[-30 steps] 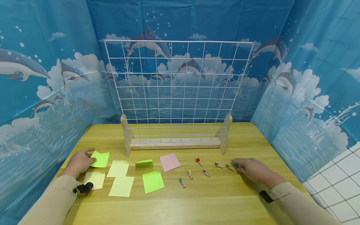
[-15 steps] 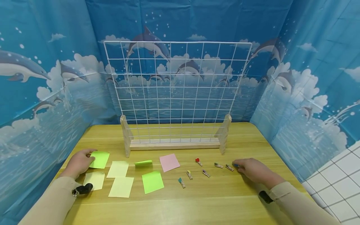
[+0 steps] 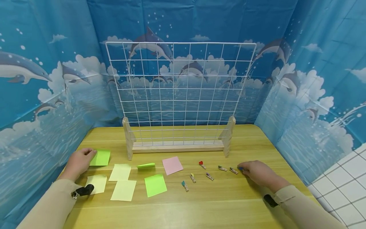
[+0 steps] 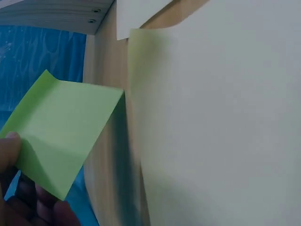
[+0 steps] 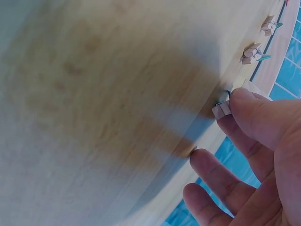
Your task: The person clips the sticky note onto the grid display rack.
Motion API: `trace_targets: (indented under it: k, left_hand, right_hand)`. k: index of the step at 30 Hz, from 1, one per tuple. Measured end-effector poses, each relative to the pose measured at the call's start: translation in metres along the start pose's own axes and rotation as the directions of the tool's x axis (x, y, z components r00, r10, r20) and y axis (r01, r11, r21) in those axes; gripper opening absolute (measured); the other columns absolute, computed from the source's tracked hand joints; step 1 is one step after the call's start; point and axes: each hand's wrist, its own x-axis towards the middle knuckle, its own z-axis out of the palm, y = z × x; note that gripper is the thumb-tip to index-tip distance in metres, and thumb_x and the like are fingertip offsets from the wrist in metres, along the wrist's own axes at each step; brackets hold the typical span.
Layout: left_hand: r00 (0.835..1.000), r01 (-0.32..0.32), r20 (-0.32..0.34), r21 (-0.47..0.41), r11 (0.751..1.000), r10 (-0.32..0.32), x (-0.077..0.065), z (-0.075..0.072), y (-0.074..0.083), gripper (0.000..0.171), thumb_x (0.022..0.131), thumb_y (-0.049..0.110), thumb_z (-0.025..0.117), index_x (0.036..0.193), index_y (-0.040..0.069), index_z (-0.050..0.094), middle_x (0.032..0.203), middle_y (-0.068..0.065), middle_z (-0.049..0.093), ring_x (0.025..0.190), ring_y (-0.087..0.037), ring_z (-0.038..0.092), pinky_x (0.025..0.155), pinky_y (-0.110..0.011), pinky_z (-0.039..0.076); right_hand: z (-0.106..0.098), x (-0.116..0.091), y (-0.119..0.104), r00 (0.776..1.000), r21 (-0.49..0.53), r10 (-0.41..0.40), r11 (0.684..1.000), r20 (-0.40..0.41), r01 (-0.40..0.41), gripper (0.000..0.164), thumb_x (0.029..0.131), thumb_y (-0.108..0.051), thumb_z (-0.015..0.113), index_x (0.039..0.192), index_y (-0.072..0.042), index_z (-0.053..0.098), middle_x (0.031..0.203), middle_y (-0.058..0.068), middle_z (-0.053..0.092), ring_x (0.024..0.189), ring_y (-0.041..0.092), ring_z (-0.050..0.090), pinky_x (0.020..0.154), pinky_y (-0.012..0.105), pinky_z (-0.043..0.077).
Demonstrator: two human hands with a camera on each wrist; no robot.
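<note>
My left hand [image 3: 77, 162] pinches a bright green sticky note [image 3: 101, 158] by its near-left edge, at the left of the table. In the left wrist view the thumb lies on the face of the note, which is raised off the tabletop. Over at the right, my right hand [image 3: 257, 170] pinches a small wooden clothespin [image 5: 222, 110] between thumb and index finger. Its blue top just shows in the head view; the hand covers most of it. Two dark-topped mini clothespins [image 3: 233, 170] lie just left of that hand. A pale yellow sticky note [image 3: 96, 183] lies below my left hand.
A white wire grid [image 3: 180, 89] stands upright in a wooden base [image 3: 177, 147] at the back. More yellow notes [image 3: 123, 190], a flat green note [image 3: 155, 185], a folded green note [image 3: 146, 165], a pink note [image 3: 172, 165] and several clothespins [image 3: 201, 164] lie between my hands.
My left hand has lifted the green note slightly and moved it a little away from me. The right hand has shifted slightly, its fingers now covering more of the blue clothespin.
</note>
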Motion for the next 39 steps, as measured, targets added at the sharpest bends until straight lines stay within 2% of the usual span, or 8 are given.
trace_targets:
  k: [3, 5, 10, 12, 15, 22, 30, 39]
  left_hand:
    - [0.999, -0.008, -0.044, -0.039, 0.999, 0.007, 0.001, -0.003, 0.007, 0.054, 0.113, 0.045, 0.042, 0.123, -0.004, 0.062, 0.090, -0.022, 0.060, 0.073, -0.028, 0.053, 0.060, -0.037, 0.041]
    - [0.998, -0.017, -0.066, -0.063, 0.998, 0.013, 0.001, -0.004, 0.013, 0.052, 0.113, 0.044, 0.044, 0.122, -0.003, 0.063, 0.089, -0.018, 0.060, 0.074, -0.029, 0.054, 0.060, -0.037, 0.042]
    - [0.994, -0.043, -0.103, -0.102, 0.994, 0.033, 0.001, -0.008, 0.030, 0.060, 0.112, 0.048, 0.044, 0.146, 0.001, 0.058, 0.137, -0.027, 0.061, 0.114, -0.040, 0.061, 0.078, -0.043, 0.052]
    - [0.993, -0.049, -0.112, -0.116, 0.992, 0.036, 0.002, -0.010, 0.037, 0.062, 0.112, 0.050, 0.043, 0.147, 0.002, 0.057, 0.141, -0.027, 0.059, 0.117, -0.041, 0.060, 0.080, -0.044, 0.051]
    - [0.989, -0.069, -0.138, -0.121, 0.990, 0.052, 0.003, -0.012, 0.048, 0.062, 0.111, 0.053, 0.043, 0.143, 0.003, 0.060, 0.137, -0.024, 0.061, 0.108, -0.034, 0.060, 0.077, -0.042, 0.049]
    - [0.980, -0.108, -0.182, -0.168, 0.980, 0.077, 0.006, -0.017, 0.079, 0.058, 0.108, 0.060, 0.045, 0.132, 0.012, 0.067, 0.103, -0.010, 0.062, 0.071, -0.024, 0.049, 0.063, -0.038, 0.043]
    - [0.968, -0.190, -0.204, -0.231, 0.954, 0.144, 0.012, -0.020, 0.108, 0.054, 0.108, 0.057, 0.049, 0.140, 0.016, 0.065, 0.122, -0.008, 0.064, 0.100, -0.023, 0.057, 0.072, -0.034, 0.048]
    - [0.950, -0.246, -0.249, -0.229, 0.942, 0.188, 0.022, -0.022, 0.136, 0.058, 0.107, 0.061, 0.046, 0.134, 0.015, 0.069, 0.112, -0.006, 0.064, 0.079, -0.021, 0.050, 0.067, -0.035, 0.045]
  right_hand:
    - [0.000, 0.001, 0.000, 1.000, -0.022, -0.003, 1.000, -0.010, 0.003, 0.025, 0.097, -0.005, 0.073, 0.120, -0.011, 0.076, 0.112, 0.008, 0.079, 0.102, 0.032, 0.076, 0.086, 0.048, 0.062]
    - [0.000, 0.001, 0.000, 1.000, -0.031, 0.002, 1.000, -0.011, -0.002, 0.024, 0.096, -0.005, 0.073, 0.119, -0.011, 0.076, 0.111, 0.008, 0.079, 0.101, 0.033, 0.076, 0.085, 0.048, 0.062]
    - [-0.001, 0.003, -0.001, 1.000, -0.042, 0.021, 0.999, -0.003, -0.021, 0.023, 0.096, -0.003, 0.073, 0.117, -0.011, 0.077, 0.110, 0.008, 0.079, 0.101, 0.033, 0.075, 0.085, 0.048, 0.062]
    - [-0.001, 0.003, -0.001, 1.000, -0.040, 0.021, 0.999, -0.006, -0.021, 0.023, 0.095, -0.002, 0.073, 0.116, -0.011, 0.077, 0.109, 0.008, 0.079, 0.101, 0.033, 0.075, 0.085, 0.048, 0.062]
    - [0.000, 0.003, -0.001, 1.000, -0.034, 0.018, 0.999, -0.012, -0.018, 0.024, 0.094, 0.000, 0.073, 0.114, -0.011, 0.078, 0.109, 0.008, 0.079, 0.100, 0.033, 0.075, 0.085, 0.048, 0.062]
    - [0.000, 0.004, -0.002, 0.999, -0.020, 0.035, 0.999, -0.003, -0.035, 0.024, 0.094, 0.001, 0.073, 0.115, -0.011, 0.076, 0.110, 0.009, 0.078, 0.100, 0.034, 0.075, 0.085, 0.049, 0.062]
    - [0.000, 0.004, -0.001, 0.999, -0.007, 0.037, 0.999, -0.002, -0.037, 0.024, 0.094, 0.003, 0.073, 0.114, -0.010, 0.076, 0.109, 0.008, 0.078, 0.099, 0.033, 0.075, 0.084, 0.047, 0.062]
    - [0.000, 0.004, -0.002, 0.999, 0.015, 0.047, 0.999, -0.018, -0.047, 0.022, 0.093, 0.005, 0.071, 0.103, -0.014, 0.075, 0.100, 0.003, 0.076, 0.090, 0.024, 0.072, 0.078, 0.043, 0.060]
